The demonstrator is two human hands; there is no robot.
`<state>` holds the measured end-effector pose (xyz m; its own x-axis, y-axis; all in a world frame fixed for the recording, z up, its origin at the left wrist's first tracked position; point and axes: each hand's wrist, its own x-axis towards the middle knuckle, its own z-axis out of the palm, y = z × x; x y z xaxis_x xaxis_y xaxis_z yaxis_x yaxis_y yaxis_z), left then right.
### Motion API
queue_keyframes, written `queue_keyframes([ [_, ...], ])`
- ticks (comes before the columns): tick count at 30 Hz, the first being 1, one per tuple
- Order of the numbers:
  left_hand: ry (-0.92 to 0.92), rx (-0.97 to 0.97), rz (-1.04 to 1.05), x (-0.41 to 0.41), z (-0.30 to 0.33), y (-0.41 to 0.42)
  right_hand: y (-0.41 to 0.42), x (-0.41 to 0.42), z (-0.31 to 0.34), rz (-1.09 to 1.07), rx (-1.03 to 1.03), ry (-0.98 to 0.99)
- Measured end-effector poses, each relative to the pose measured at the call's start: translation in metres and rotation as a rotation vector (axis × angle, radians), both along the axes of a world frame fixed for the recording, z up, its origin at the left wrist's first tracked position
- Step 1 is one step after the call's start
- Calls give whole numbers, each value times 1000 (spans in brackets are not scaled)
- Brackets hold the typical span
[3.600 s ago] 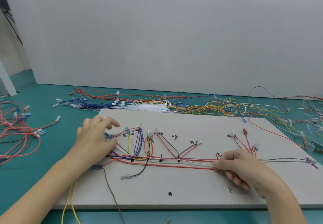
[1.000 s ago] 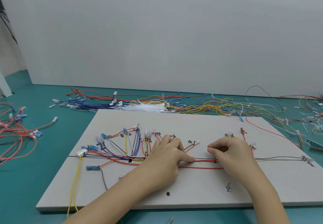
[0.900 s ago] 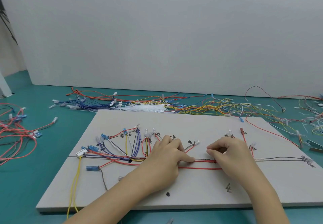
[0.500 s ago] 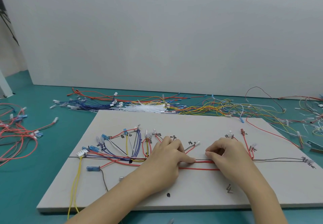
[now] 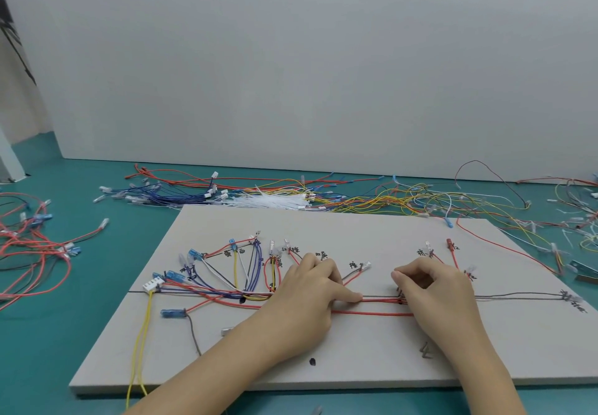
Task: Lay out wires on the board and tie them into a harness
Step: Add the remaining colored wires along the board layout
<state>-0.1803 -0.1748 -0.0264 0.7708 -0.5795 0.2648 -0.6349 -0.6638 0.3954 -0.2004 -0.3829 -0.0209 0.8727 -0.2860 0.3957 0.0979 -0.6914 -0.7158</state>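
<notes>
The board is lying flat on the teal table, with the wires running left to right across its middle. Your left hand is pressing on them, fingers curled, thumb extended along the run. Your right hand is curling over the wires, apparently pinching them.

Handwritten black marks on the board — too small to read.
</notes>
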Motion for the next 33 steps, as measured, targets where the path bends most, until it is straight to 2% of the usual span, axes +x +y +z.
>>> queue_keyframes([
  [33,0,-3,5,1,-3,1,0,-9,4,-31,149,-7],
])
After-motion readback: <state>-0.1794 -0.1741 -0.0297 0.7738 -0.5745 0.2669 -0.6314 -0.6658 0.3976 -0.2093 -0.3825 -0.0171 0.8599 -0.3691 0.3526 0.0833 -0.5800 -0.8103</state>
